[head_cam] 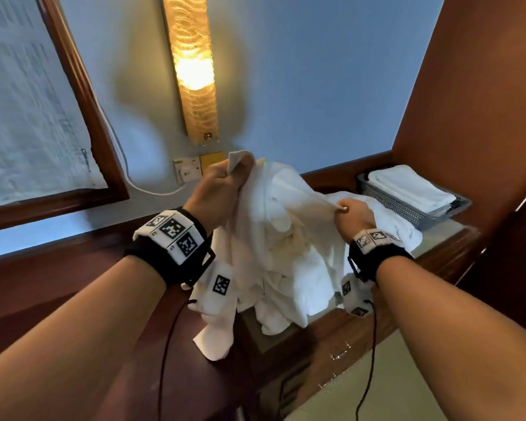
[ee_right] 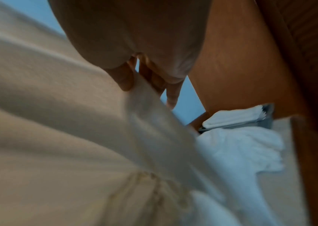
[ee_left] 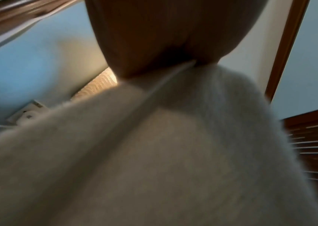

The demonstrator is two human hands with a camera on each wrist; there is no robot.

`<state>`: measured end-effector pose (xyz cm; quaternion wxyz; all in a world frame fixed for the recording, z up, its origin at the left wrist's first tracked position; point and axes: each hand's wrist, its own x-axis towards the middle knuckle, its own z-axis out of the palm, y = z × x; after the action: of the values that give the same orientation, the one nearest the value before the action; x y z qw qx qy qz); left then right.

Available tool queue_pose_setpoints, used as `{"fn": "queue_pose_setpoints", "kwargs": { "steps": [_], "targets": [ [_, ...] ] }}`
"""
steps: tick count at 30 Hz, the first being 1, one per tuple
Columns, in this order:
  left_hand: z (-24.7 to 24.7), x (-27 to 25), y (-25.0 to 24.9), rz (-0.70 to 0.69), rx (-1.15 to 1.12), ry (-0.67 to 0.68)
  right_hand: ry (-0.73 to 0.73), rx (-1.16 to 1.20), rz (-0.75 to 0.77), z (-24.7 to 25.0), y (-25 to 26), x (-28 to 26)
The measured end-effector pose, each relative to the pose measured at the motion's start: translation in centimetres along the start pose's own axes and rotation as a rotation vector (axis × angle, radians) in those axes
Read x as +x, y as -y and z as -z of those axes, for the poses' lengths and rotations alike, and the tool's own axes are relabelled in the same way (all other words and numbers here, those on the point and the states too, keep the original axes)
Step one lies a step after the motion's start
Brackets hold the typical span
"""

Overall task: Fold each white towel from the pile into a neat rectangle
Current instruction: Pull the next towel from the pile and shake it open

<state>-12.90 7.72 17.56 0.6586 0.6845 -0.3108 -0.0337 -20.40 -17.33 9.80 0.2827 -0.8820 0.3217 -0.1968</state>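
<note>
A crumpled white towel (head_cam: 286,238) hangs lifted above the wooden counter (head_cam: 340,332). My left hand (head_cam: 222,183) grips one bunched corner high up, a bit of cloth sticking out above the fist. My right hand (head_cam: 351,214) pinches the towel's edge lower and to the right. The cloth hangs slack between them, its lower part draping onto the counter. More loose white towels (head_cam: 395,226) lie in a pile behind my right hand. In the left wrist view the towel (ee_left: 154,152) fills the frame under my hand (ee_left: 154,45). In the right wrist view my fingers (ee_right: 127,79) pinch the towel's (ee_right: 57,122) edge.
A grey mesh basket (head_cam: 404,208) at the back right of the counter holds folded white towels (head_cam: 410,186). A lit wall lamp (head_cam: 193,68), a socket (head_cam: 189,170) and a framed board (head_cam: 37,95) are on the blue wall. A wooden cabinet (head_cam: 480,86) stands at right.
</note>
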Motion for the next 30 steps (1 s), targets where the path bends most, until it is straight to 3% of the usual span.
{"fn": "queue_pose_setpoints", "kwargs": {
  "steps": [2, 5, 8, 11, 14, 19, 23, 26, 28, 30],
  "targets": [
    [-0.4, 0.0, 0.5, 0.023, 0.042, -0.007, -0.046, 0.27, 0.077, 0.9, 1.6, 0.8],
    [-1.9, 0.0, 0.5, 0.027, 0.058, -0.025, 0.019, 0.445, 0.387, 2.6, 6.2, 0.7],
    [-3.8, -0.6, 0.0, 0.05, 0.014, -0.022, 0.103, 0.375, 0.601, 4.0, 9.6, -0.2],
    [-5.0, -1.5, -0.6, 0.08, -0.02, -0.012, 0.082, 0.291, 0.616, 4.8, 9.6, -0.8],
    [-4.4, -1.8, -1.0, 0.089, -0.011, -0.096, 0.091, 0.107, 0.635, 5.6, 8.3, -2.7],
    [-2.0, -2.3, -3.2, 0.056, 0.01, -0.184, 0.058, -0.093, 0.794, 5.4, 7.2, -6.2],
    [-0.3, -4.8, -5.4, 0.03, 0.041, -0.182, 0.116, -0.188, 0.676, 3.1, 5.9, -6.3],
    [3.2, -7.5, -7.1, 0.051, 0.061, -0.322, 0.214, -0.227, 0.461, 1.1, 3.6, -7.0],
    [6.5, -9.8, -8.0, 0.026, 0.125, -0.417, 0.256, -0.187, 0.37, 0.3, 3.3, -8.3],
    [9.6, -12.5, -8.5, 0.012, 0.082, -0.398, 0.277, -0.07, 0.366, -0.2, 5.0, -10.0]
  ]
}}
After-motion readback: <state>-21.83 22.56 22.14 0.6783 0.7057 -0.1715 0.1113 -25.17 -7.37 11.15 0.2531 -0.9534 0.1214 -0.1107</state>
